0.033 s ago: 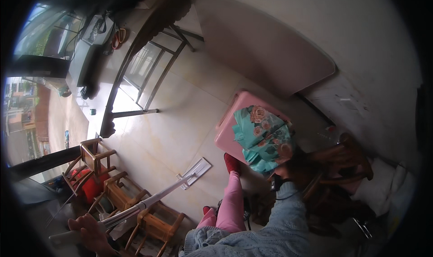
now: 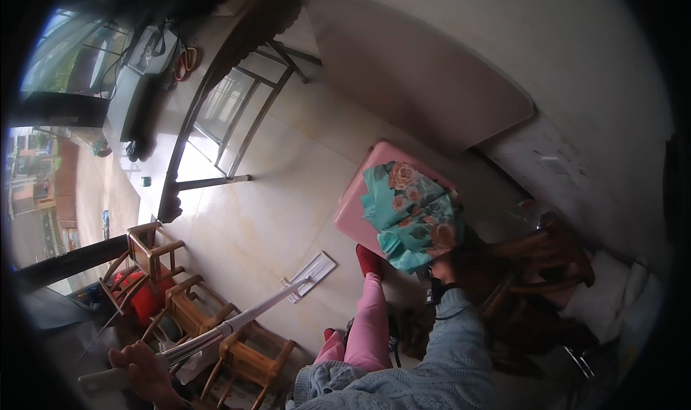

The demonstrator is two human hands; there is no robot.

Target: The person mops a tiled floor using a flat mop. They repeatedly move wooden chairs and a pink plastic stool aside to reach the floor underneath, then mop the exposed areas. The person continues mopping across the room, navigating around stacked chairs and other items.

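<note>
My left hand (image 2: 147,372) is closed around the handle of a flat mop (image 2: 248,315). Its rectangular head lies on the tiled floor ahead of my feet. My right hand (image 2: 445,267) reaches to the near edge of a teal floral cloth-like bundle (image 2: 414,215). That bundle lies on top of a pink suitcase (image 2: 351,219). The fingers of my right hand are mostly hidden, so their grip does not show. A dark band sits on my right wrist.
Wooden stools (image 2: 255,354) stand at the lower left beside a red object (image 2: 147,298). A dark-edged table (image 2: 205,97) stands at the upper left. One large board (image 2: 425,71) leans on the wall. At the right is a wooden chair (image 2: 547,255).
The pink suitcase and the floral bundle have shifted slightly left, together with my right hand. My left hand and the mop stay almost where they were.
</note>
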